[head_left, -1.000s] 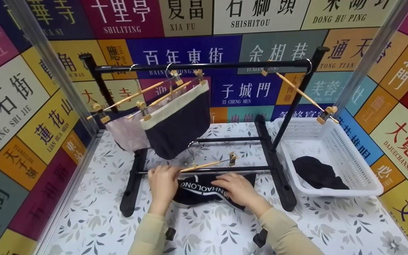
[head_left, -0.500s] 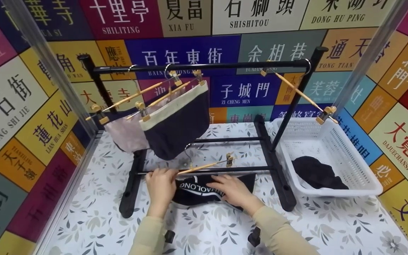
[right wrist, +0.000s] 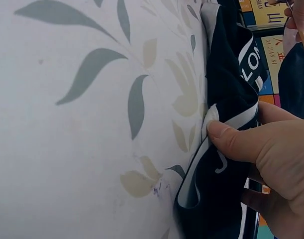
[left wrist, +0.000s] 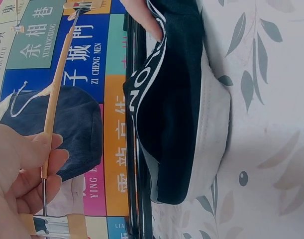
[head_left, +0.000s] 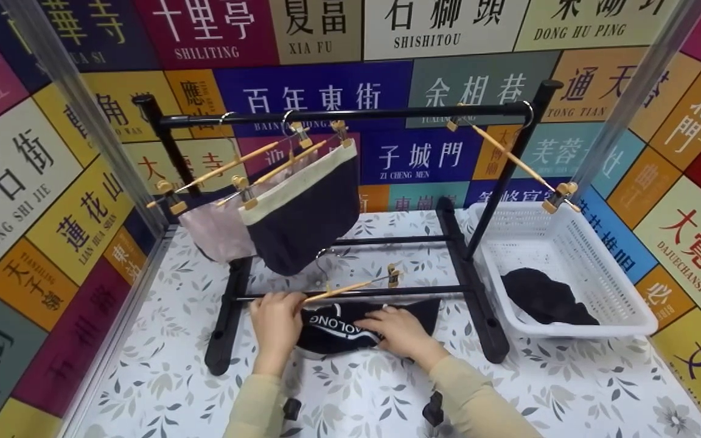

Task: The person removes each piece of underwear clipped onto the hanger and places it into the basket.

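Note:
Black underpants [head_left: 329, 344] with white lettering on the waistband lie on the flowered cloth, in front of the rack's lower bar. My right hand [head_left: 402, 333] pinches the waistband, its thumb on the near side in the right wrist view and the other fingers partly hidden behind the cloth. My left hand [head_left: 277, 325] grips a wooden clip hanger [head_left: 347, 290] by its bar. One clip [left wrist: 54, 226] shows beside these fingers in the left wrist view. The hanger's other clip [head_left: 394, 277] points right, and the bar is tilted just above and behind the underpants.
A black rack [head_left: 399, 112] stands behind the hands. At its left hang dark shorts with a cream waistband [head_left: 308, 213] and a pink-and-navy garment [head_left: 216, 228]; a bare hanger [head_left: 512, 155] is at its right. A white basket [head_left: 624, 292] holds a black garment [head_left: 545, 298].
My right hand has slid a little left along the waistband, covering more of the lettering. The hanger in my left hand has shifted slightly left and down.

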`<state>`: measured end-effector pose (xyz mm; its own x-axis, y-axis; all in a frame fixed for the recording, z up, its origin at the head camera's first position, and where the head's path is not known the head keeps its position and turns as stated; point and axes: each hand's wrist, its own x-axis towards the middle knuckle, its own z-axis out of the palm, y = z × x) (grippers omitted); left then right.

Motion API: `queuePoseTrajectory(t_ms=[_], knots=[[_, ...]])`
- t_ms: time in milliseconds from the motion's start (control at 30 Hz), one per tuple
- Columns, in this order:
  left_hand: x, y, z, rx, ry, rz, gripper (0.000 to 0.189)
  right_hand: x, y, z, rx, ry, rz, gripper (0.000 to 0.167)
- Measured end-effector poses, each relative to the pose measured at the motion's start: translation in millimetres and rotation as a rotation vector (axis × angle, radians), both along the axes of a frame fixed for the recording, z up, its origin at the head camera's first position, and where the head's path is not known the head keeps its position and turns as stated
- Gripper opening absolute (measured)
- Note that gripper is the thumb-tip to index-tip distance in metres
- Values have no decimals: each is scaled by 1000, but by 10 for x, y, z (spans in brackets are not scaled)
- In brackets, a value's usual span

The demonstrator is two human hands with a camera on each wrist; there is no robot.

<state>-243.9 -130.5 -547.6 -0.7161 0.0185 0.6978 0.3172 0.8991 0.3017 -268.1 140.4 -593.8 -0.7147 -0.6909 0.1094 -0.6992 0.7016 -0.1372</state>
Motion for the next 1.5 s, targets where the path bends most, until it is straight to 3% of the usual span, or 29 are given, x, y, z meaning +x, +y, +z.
queuePoseTrajectory(t_ms=[233,733,1200,1500], knots=[[11,-4,2,1,3,-3,10,-6,8,-21,-16,42,-1,58],[4,-3,-14,10,19,9,9,23,38,-82,-41,45,-41,44],[13,9,-33,16,27,17,10,45,71,-153,-132,119,-40,30],[51,18,-78,42,15,35,10,104,198,-126,-251,80,-54,26]])
